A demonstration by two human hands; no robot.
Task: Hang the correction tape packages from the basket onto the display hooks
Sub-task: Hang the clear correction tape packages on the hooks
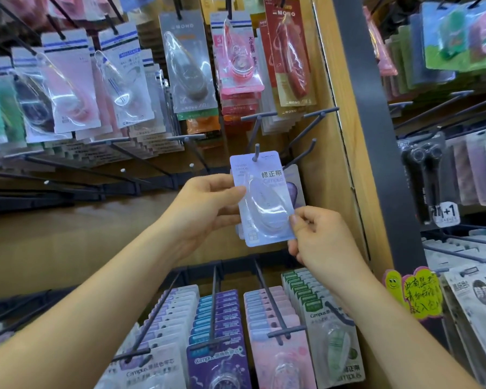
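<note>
Package: pale blue card with a clear blister, held upright near the right edge of the display board, in the middle row; its top hole sat over the tip of a hook.
Hook: dark, with its upturned tip poking through the hole.
Left hand: gripped the package's left edge, thumb on the front and fingers behind.
Right hand: pinched the lower right corner between thumb and forefinger, with the other fingers curled.
Second package: purple blister, just behind the held one and to its right, mostly hidden.
Upper row: packed hooks of grey, pink and red packages along the board's top edge.
Lower row: four files of lilac, purple, pink and green packages along the bottom edge.
Left hooks: dark rods that stuck out of the board's left half, middle row.
Note: yellow-green and handwritten, beyond the board's right edge.
</note>
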